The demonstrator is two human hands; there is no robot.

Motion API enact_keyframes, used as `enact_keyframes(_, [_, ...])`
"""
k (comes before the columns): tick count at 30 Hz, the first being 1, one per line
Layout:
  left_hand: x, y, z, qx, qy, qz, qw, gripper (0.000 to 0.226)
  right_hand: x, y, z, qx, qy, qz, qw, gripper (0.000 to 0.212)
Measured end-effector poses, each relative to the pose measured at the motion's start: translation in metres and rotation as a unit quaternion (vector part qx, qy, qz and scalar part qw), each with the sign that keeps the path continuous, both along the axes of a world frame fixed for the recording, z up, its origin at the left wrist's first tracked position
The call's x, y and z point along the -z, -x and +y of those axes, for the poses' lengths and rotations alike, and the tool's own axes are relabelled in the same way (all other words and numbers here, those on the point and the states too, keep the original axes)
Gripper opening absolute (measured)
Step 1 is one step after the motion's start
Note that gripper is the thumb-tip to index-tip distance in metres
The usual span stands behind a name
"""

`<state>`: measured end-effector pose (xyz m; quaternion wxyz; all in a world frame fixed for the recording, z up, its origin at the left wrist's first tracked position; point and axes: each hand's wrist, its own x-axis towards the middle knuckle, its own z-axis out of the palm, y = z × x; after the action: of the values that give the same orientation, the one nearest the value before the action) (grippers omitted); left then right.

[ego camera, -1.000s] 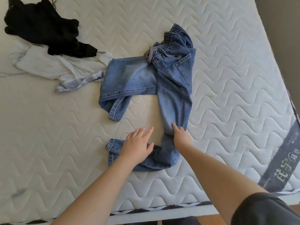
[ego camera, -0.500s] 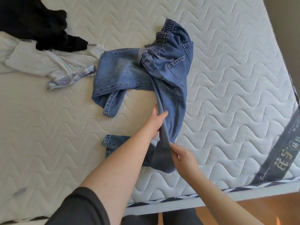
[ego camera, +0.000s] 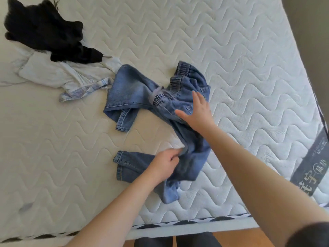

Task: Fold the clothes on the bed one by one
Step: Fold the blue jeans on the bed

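So the jeans [ego camera: 178, 111] are lying crumpled near the middle of the mattress [ego camera: 231, 50], waistband up top, one leg thrown out to the left with its cuff flopped under, the other leg running down toward the near edge and doubled back on itself. Nothing is flat yet.

My left hand [ego camera: 162, 165] has its fingers curled into a pinch on a ridge of denim at the lower leg. My right hand [ego camera: 197, 113] is up by the waistband with fingers straight and a little spread, palm down. I can't tell if it's actually pressing the fabric or just floating above it.

What worries me:

- If the right hand isn't really pinning the hip area, a tug with the left probably drags the whole pair instead of straightening that leg.
- The lower leg looks twisted where it bends. Folding over that likely bakes in a lumpy seam.
- The bottom bit of denim sits close to the mattress edge, so a pull toward me could slide it off.
- The left leg touches the white shirt [ego camera: 53, 75] and its checked strip. Sweeping that leg across may snag it, and the black garment [ego camera: 49, 32] is lying on top of that shirt

Denim's heavy so it should stay put once it's flat
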<state>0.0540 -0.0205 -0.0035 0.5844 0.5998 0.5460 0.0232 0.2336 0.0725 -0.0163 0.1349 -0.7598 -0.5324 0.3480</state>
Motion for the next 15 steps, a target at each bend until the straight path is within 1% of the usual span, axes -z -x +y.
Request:
enact_keyframes(2, [-0.005, 0.002, -0.026, 0.056, -0.015, 0.002, 0.998, 0.042, 0.013, 0.012, 0.007, -0.086, 0.089, -0.047, 0.991, 0.11])
enact_keyframes(3, [-0.005, 0.004, -0.037, 0.07, -0.022, 0.006, 0.997, 0.037, 0.024, 0.018, 0.001, -0.123, 0.13, -0.078, 0.981, 0.111])
enact_keyframes(4, [-0.005, 0.005, -0.048, 0.072, -0.022, 0.013, 0.997, 0.032, 0.036, 0.023, -0.009, -0.154, 0.162, -0.115, 0.968, 0.106])
enact_keyframes(5, [-0.004, 0.006, -0.056, 0.065, -0.022, 0.019, 0.997, 0.028, 0.048, 0.026, -0.021, -0.177, 0.185, -0.15, 0.955, 0.094])
enact_keyframes(6, [-0.001, 0.008, -0.062, 0.054, -0.022, 0.026, 0.998, 0.027, 0.058, 0.026, -0.033, -0.189, 0.193, -0.174, 0.947, 0.076])
enact_keyframes(7, [0.001, 0.01, -0.066, 0.047, -0.018, 0.036, 0.998, 0.025, 0.066, 0.024, -0.042, -0.19, 0.191, -0.183, 0.946, 0.055])
enact_keyframes(8, [0.003, 0.011, -0.07, 0.045, -0.011, 0.046, 0.998, 0.024, 0.072, 0.022, -0.049, -0.182, 0.183, -0.182, 0.949, 0.038])
enact_keyframes(9, [0.004, 0.013, -0.072, 0.048, -0.001, 0.055, 0.997, 0.022, 0.075, 0.019, -0.055, -0.17, 0.176, -0.173, 0.954, 0.031])
enact_keyframes(10, [0.006, 0.014, -0.073, 0.057, 0.009, 0.062, 0.996, 0.021, 0.077, 0.017, -0.06, -0.16, 0.166, -0.155, 0.961, 0.031])
enact_keyframes(11, [0.008, 0.015, -0.074, 0.071, 0.02, 0.069, 0.995, 0.023, 0.074, 0.014, -0.064, -0.139, 0.158, -0.12, 0.97, 0.033])
enact_keyframes(13, [0.012, 0.018, -0.073, 0.093, 0.029, 0.077, 0.992, 0.032, 0.064, 0.008, -0.075, -0.074, 0.127, -0.032, 0.989, 0.038])
enact_keyframes(14, [0.012, 0.019, -0.07, 0.093, 0.024, 0.081, 0.992, 0.036, 0.058, 0.003, -0.08, -0.039, 0.101, 0.013, 0.994, 0.034])
enact_keyframes(15, [0.011, 0.02, -0.067, 0.077, 0.021, 0.084, 0.993, 0.04, 0.05, -0.001, -0.086, -0.01, 0.077, 0.056, 0.995, 0.026])
